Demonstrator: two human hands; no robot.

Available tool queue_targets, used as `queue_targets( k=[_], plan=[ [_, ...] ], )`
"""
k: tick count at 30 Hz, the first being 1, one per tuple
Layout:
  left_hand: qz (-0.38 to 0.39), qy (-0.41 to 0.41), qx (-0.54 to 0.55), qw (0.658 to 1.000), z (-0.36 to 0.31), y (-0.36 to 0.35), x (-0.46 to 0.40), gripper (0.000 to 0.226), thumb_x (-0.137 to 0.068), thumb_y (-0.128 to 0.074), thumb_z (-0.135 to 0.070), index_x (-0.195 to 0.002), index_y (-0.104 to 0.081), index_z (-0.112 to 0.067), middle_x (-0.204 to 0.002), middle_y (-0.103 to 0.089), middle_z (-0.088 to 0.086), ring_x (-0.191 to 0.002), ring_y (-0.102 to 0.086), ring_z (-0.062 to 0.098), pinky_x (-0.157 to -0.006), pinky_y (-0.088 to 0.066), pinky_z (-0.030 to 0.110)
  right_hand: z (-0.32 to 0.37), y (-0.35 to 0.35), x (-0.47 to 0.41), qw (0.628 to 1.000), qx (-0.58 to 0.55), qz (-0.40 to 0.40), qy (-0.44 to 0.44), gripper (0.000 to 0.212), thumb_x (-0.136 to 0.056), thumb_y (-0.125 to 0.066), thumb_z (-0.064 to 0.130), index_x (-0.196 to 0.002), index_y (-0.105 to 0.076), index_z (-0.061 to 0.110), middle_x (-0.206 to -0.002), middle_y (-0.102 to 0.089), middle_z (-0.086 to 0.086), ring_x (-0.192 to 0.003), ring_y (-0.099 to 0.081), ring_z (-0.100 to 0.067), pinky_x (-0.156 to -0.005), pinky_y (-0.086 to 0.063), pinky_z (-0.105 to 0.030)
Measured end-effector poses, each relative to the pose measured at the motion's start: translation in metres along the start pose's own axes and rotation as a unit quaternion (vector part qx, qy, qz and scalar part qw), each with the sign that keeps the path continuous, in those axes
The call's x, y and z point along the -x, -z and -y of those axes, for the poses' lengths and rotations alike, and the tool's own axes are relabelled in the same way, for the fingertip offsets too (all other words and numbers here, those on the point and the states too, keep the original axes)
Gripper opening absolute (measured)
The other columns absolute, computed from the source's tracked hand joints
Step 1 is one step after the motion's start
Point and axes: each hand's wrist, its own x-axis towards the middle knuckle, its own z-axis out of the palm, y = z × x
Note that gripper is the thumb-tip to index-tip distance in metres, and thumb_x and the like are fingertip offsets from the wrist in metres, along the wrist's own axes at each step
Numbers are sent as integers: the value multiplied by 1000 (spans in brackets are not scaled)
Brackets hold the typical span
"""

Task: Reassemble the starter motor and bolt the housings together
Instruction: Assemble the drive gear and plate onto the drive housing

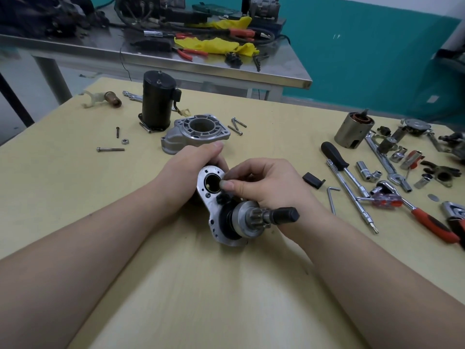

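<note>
Left hand [191, 170] curled in grip; right hand [261, 182] pinching.

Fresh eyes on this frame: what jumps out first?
Dead centre, the left hand holds the starter assembly by its silver plate, pinion gear and black shaft pointing right, while the right hand pinches something small at the rim of the plate's round opening. Just behind sit the bare aluminium housing and the upright black motor body. Sockets and a red-handled ratchet litter the table's right side.
</note>
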Motion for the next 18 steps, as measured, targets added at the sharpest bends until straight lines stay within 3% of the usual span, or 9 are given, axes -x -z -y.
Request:
queue_targets(
  k=[4,7,9,12,18],
  plan=[
    [-9,-5,-7,1000,2,0,-2,61,-82,-54,-72,-66,-76,-17,-67,-67,10,-70,-59,26,-80,-40,50,2,1,-6,998,-40,11,-46,22,-78,-90,6,-90,-74,14,-87,-68,-12,-76,-64,-23,-73,-52,-36],
    [-13,-6,-4,1000,3,1,-3,60,-84,-54,-72,-67,-76,-18,-67,-67,9,-67,-59,23,-79,-40,48,9,8,-10,983,156,2,96,17,-76,-93,13,-82,-79,20,-82,-72,-2,-72,-62,-17,-71,-54,-36],
    [-12,-14,-9,1000,4,2,-3,60,-86,-53,-71,-67,-75,-19,-68,-68,8,-66,-59,20,-76,-40,44,15,14,-12,936,283,26,208,11,-79,-92,16,-85,-84,20,-82,-73,0,-75,-63,-17,-75,-53,-39],
    [-12,-15,-18,1000,5,3,-3,60,-86,-51,-71,-66,-76,-21,-68,-70,6,-64,-61,16,-72,-40,41,18,23,-16,845,415,59,333,7,-87,-85,13,-94,-85,12,-87,-75,-7,-83,-68,-31,-72,-54,-46],
    [-17,-6,-17,1000,5,4,-5,57,-82,-53,-71,-66,-77,-22,-70,-71,5,-66,-63,16,-73,-42,41,20,23,-14,766,514,60,381,17,-99,-67,20,-103,-80,11,-93,-72,-7,-90,-63,-35,-64,-53,-49]
  ],
)
